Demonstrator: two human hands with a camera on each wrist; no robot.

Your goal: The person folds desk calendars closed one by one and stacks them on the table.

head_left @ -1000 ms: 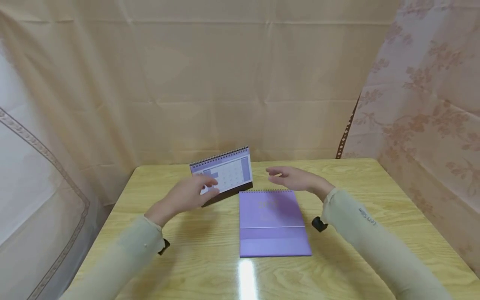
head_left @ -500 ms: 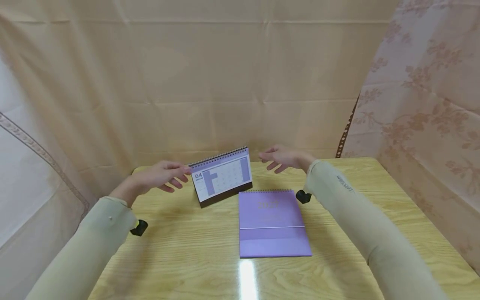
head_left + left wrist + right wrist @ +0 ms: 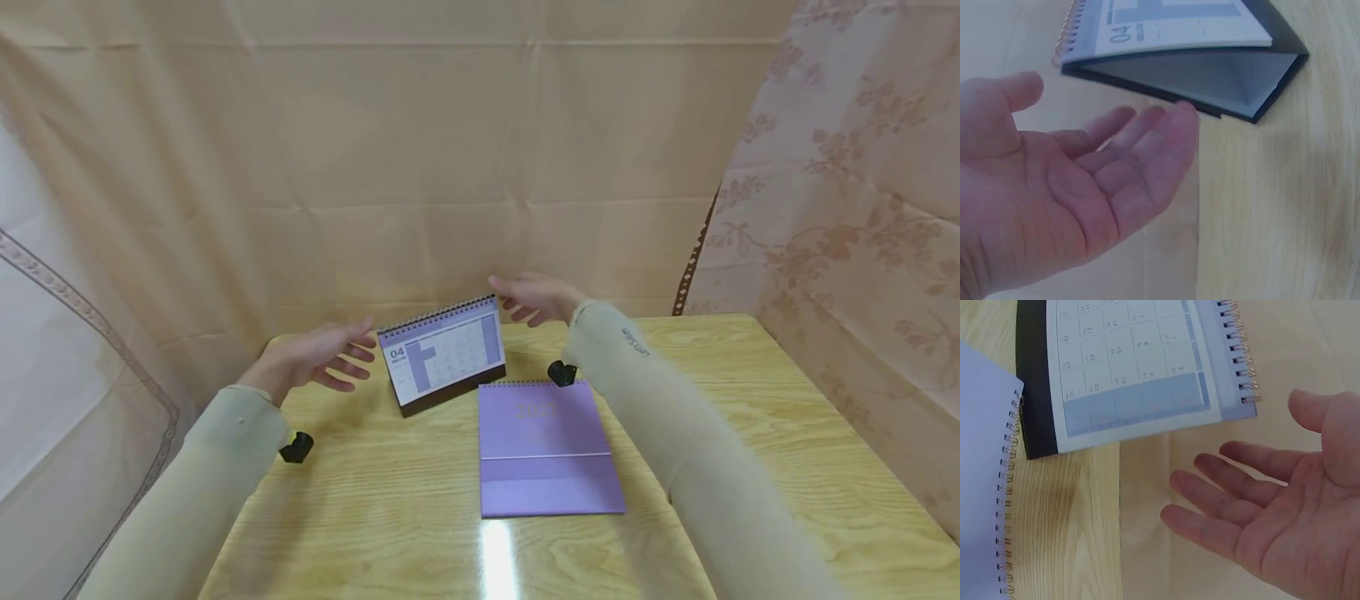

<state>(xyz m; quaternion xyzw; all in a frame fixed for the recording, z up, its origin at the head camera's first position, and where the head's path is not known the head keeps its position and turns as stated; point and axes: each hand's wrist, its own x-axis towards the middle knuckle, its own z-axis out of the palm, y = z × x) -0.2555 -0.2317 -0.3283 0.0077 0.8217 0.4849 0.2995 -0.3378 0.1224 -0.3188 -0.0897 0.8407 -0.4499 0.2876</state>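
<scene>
A spiral-bound desk calendar, its page marked 04, stands tent-like near the back of the table, turned at an angle. My left hand hovers off its left end, palm inward and fingers spread loosely; the left wrist view shows a gap between the fingers and the calendar's folded black base. Off the other end is my right hand, its fingers relaxed and apart from the page in the right wrist view. A purple calendar with 2021 on its cover lies in front, to the right, touched by neither hand.
The wooden table ends at the back against a beige curtain. A floral cloth hangs along the right side and a white cloth along the left. Black wrist devices sit under both sleeves.
My left hand has moved from in front of the standing calendar to its left end. My right hand has moved left and back, closer to the right end. Both calendars stay in place.
</scene>
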